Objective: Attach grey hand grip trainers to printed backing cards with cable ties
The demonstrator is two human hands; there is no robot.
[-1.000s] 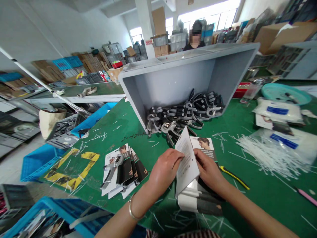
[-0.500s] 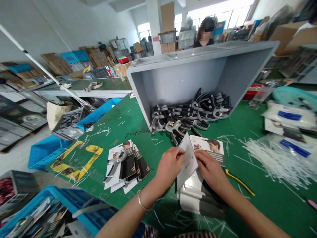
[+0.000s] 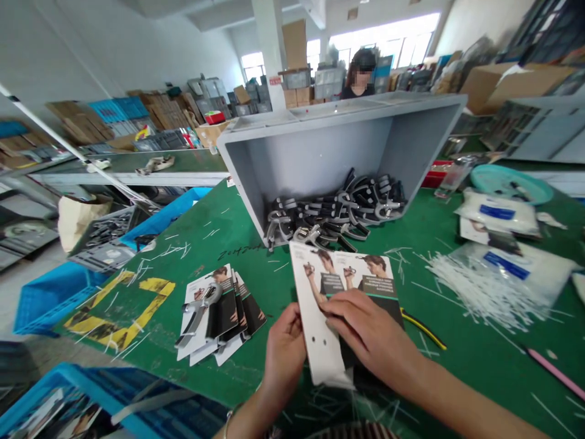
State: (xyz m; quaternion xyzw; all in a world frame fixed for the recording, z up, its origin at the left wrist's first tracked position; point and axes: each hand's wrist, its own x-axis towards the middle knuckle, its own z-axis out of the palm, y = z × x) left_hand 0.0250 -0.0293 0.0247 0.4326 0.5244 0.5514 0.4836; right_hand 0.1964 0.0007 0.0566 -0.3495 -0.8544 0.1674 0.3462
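A printed cardboard packaging card (image 3: 307, 299) is held up in front of me, tilted, its picture side showing. My left hand (image 3: 284, 350) is closed on its left edge. My right hand (image 3: 365, 326) lies across its front, fingers curled against the card. Behind and under it is a stack of similar cards (image 3: 381, 283), partly covered by my right hand. To the left, several fanned cards (image 3: 228, 326) lie on the table, with one grey and black hand grip strengthener (image 3: 201, 308) on top. Many more hand grips (image 3: 338, 210) are heaped in the tipped grey crate (image 3: 320, 152).
White zip ties (image 3: 470, 286) are piled at right and scattered over the green table (image 3: 256, 262). A yellow-black tool handle (image 3: 425, 329), a pink stick (image 3: 555, 369) and a teal tray (image 3: 512, 183) lie at right. Blue crates (image 3: 132, 390) stand at left. A person (image 3: 361, 76) is behind the crate.
The card has turned from its plain back to its picture side and opened out. My left hand has moved down to its left edge; my right hand now lies over its front. The view shifted slightly.
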